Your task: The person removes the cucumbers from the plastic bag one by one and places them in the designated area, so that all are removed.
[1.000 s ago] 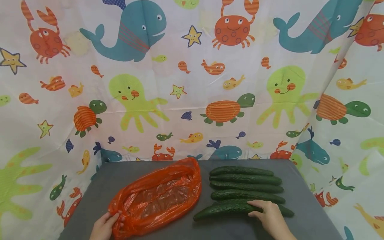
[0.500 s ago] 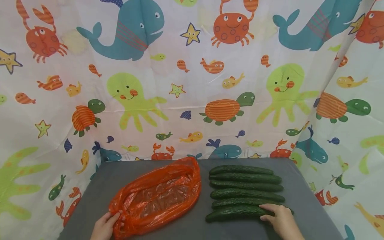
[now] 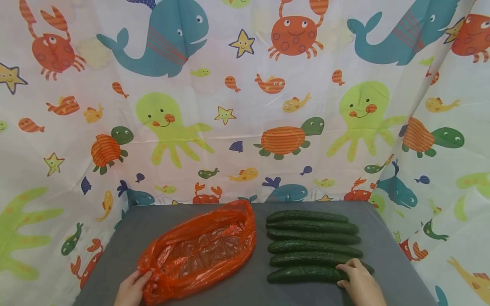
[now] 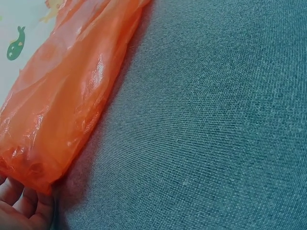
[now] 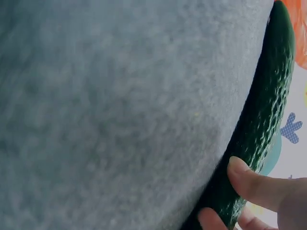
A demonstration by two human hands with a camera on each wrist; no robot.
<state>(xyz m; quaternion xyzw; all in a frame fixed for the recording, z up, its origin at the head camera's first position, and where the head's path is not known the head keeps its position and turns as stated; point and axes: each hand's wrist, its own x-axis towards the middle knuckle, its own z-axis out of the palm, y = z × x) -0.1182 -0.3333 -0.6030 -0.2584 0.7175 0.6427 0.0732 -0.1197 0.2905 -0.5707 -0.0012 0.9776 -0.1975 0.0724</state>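
At the left, an open orange plastic bag (image 3: 203,282) lies on the grey table, its mouth spread wide and its film crumpled. My left hand (image 3: 132,289) pinches the bag's near-left corner; in the left wrist view, fingers (image 4: 36,203) meet the bag's bottom edge. On the right, several long dark green cucumbers (image 3: 314,246) lie side by side in a stack of rows. The nearest cucumber (image 3: 302,275) is in the grip of my right hand (image 3: 361,284), thumb on the near side toward its right end. The right wrist view shows its bumpy skin (image 5: 268,105) close up.
The grey cloth-covered table (image 3: 237,293) ends at a white curtain (image 3: 237,170) printed with sea animals, which stands behind and on both sides. A narrow strip of table separates the bag from the cucumbers.
The nearest cucumber has moved right and slightly toward me, its left end now lined up with the row. My right hand moved with it; my left hand stays at the bag.
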